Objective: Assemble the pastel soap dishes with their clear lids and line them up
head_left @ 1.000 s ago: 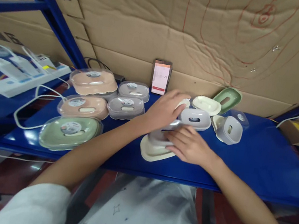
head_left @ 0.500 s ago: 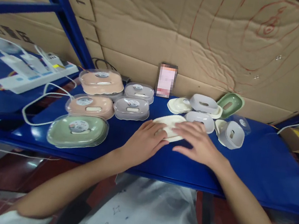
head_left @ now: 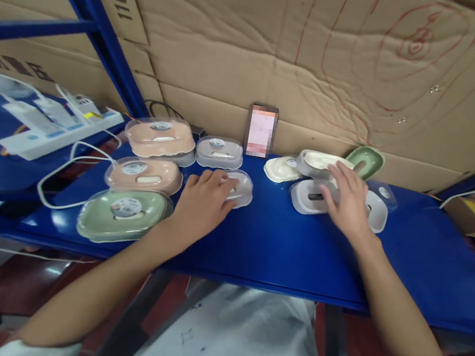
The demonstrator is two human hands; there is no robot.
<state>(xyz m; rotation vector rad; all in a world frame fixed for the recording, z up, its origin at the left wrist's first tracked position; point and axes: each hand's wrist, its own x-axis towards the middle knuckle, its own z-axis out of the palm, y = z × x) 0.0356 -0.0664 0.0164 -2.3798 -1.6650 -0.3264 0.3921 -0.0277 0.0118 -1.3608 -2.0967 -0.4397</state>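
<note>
My left hand grips the left end of a grey soap dish with a clear cover, its fingers over the top and the thumb along the front. To the right, my right hand is spread, fingertips touching or just above a cream oval piece. That piece lies on an uncovered grey dish at the back. Just in front is another grey dish with a slot, near my right thumb. My right hand partly hides a third grey dish.
Covered peach dishes, a covered green dish and another covered grey dish stand on the left. A cream dish, a green dish and a phone are at the back. A power strip lies far left.
The cream piece has gone from between my hands to the back grey dish with my right hand. My left hand has moved left onto the covered grey dish, which has shifted right.
</note>
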